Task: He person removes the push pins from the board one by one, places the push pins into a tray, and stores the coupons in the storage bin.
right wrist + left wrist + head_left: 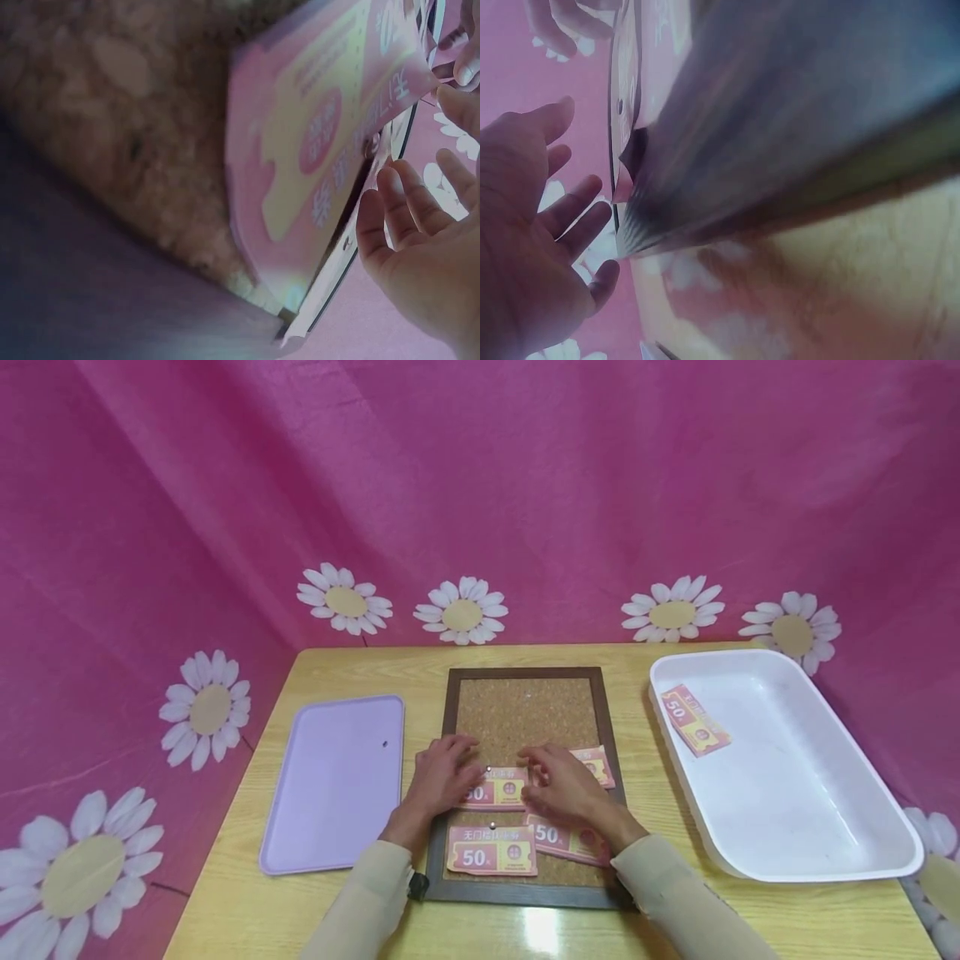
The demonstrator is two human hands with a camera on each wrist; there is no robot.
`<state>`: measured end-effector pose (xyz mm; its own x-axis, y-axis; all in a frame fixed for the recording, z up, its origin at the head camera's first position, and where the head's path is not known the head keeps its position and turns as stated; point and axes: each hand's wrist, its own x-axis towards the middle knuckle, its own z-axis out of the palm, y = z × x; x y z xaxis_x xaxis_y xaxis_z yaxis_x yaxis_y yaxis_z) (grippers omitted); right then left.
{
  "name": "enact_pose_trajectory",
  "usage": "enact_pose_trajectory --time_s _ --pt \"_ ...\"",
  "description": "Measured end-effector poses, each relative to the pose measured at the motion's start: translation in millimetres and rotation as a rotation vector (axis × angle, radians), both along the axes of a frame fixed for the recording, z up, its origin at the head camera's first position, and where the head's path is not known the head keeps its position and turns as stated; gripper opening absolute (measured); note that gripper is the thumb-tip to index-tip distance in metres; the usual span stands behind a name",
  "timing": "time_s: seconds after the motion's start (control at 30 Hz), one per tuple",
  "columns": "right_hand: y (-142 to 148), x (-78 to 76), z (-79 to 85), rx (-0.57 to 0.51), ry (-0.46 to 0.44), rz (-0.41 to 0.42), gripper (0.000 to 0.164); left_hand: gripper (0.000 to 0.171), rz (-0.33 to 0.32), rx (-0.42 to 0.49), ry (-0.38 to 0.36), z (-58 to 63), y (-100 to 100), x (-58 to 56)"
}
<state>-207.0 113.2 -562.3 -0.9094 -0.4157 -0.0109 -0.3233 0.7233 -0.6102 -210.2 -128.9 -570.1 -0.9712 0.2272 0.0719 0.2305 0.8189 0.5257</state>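
A brown-framed corkboard (525, 714) lies on the table with several pink-and-yellow paper coupons marked 50 on it. My left hand (442, 777) is at the left end of the middle-left coupon (491, 793), its fingers loosely bent. At that coupon's right end is my right hand (562, 785), which partly covers two more coupons, an upper one (597, 763) and a lower one (551, 835). Below lies a lower-left coupon (491, 852). A pushpin (488, 768) and a second pushpin (492, 826) show at the top edges of the two left coupons. Both wrist views show relaxed fingers gripping nothing.
Left of the board lies a purple tray (337, 793) with a small dark item (385, 744) on it. A deep white tray (795, 777) stands at the right, holding a coupon (693, 720). Behind the wooden table (405, 664) hangs a pink flowered cloth (525, 510).
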Motion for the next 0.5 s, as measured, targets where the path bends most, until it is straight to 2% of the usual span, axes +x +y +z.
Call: enact_pose_trajectory --time_s 0.2,0.5 --pt "-2.9 1.4 -2.6 0.014 -0.009 0.007 0.059 0.043 -0.038 -0.014 0.003 -2.3 3.5 1.5" --pt "-5.0 1.5 -5.1 0.043 0.020 0.046 0.062 0.043 -0.032 -0.023 -0.031 -2.2 8.1 5.4"
